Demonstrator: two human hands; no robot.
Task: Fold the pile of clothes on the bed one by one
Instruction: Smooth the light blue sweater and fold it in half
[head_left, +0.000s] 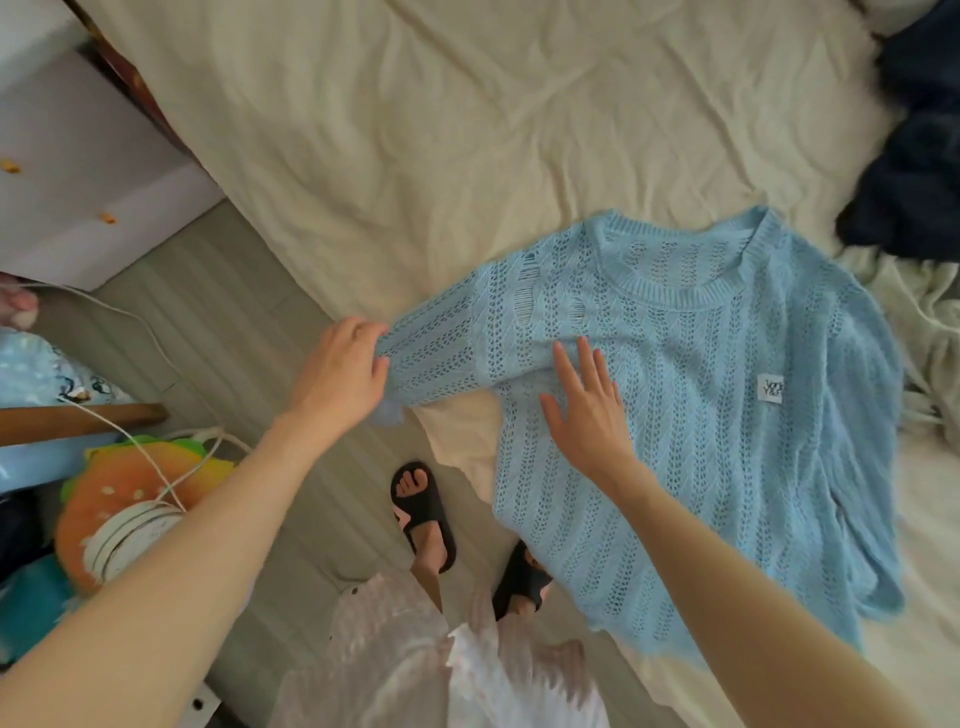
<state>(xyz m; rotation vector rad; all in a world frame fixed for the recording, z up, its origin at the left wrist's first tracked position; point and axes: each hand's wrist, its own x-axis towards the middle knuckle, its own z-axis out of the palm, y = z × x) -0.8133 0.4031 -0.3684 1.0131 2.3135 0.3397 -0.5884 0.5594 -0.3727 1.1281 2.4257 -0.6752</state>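
A light blue open-knit sweater (701, 395) lies spread flat on the cream bed sheet (415, 130), neckline toward the far side, a small white label on its front. My left hand (343, 374) grips the end of its left sleeve, stretched out past the bed's edge. My right hand (584, 402) presses flat on the sweater's body near the armpit, fingers straight. The pile of dark navy clothes (909, 171) sits at the bed's far right, partly cut off by the frame.
A pale green crumpled garment (935, 332) lies right of the sweater. My feet in black slippers (423, 512) stand on the grey floor by the bed. A white cabinet (78, 156), a cable reel (130, 535) and a colourful plush crowd the left.
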